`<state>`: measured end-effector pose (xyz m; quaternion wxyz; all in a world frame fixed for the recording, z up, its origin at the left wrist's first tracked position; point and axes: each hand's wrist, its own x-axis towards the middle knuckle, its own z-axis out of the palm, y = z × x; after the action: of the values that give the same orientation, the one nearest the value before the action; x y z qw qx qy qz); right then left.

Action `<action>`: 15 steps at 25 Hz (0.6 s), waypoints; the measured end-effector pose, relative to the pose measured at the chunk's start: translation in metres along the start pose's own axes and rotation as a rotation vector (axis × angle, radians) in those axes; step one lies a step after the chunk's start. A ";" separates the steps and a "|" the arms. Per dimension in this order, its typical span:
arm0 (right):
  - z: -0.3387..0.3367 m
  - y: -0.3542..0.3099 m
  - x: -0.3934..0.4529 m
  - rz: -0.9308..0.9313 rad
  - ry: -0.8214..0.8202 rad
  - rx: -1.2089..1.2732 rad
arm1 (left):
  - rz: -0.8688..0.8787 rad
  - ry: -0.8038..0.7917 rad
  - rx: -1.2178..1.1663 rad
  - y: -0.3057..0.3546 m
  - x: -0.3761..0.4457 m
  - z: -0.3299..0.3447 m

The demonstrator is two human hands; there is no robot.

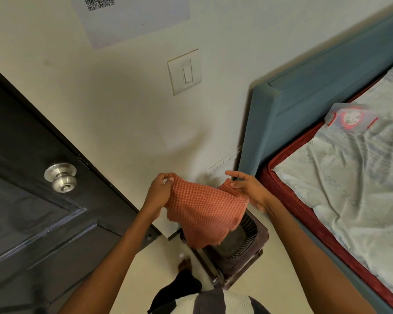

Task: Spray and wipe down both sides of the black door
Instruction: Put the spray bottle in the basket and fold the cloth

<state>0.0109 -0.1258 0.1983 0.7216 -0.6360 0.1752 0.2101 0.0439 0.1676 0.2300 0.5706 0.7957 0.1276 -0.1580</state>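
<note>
Left hand [160, 189] and right hand [247, 189] pinch an orange checked cloth [204, 214] beside the black panelled door [27, 177].

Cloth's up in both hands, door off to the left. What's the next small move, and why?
Probably bunch the orange cloth into one hand: the left hand and right hand pinch its top corners and it hangs spread open, well clear of the black door.

A home bedroom: a made bed [349, 177] with padded headboard [304, 103], wall switch [184, 71], and panelled door [32, 200].
</note>
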 end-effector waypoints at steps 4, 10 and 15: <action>-0.006 0.030 0.011 0.129 -0.151 0.079 | -0.084 0.003 -0.284 0.010 -0.007 -0.003; 0.013 0.055 0.017 0.176 -0.035 0.164 | -0.023 -0.223 -0.552 0.030 -0.024 -0.009; 0.050 0.061 0.005 0.064 -0.020 0.422 | 0.032 -0.229 -0.659 0.053 -0.032 -0.014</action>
<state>-0.0175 -0.0693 0.1511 0.8334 -0.4628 0.2282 0.1981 0.0365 0.1637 0.2926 0.8099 0.5475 0.0944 -0.1878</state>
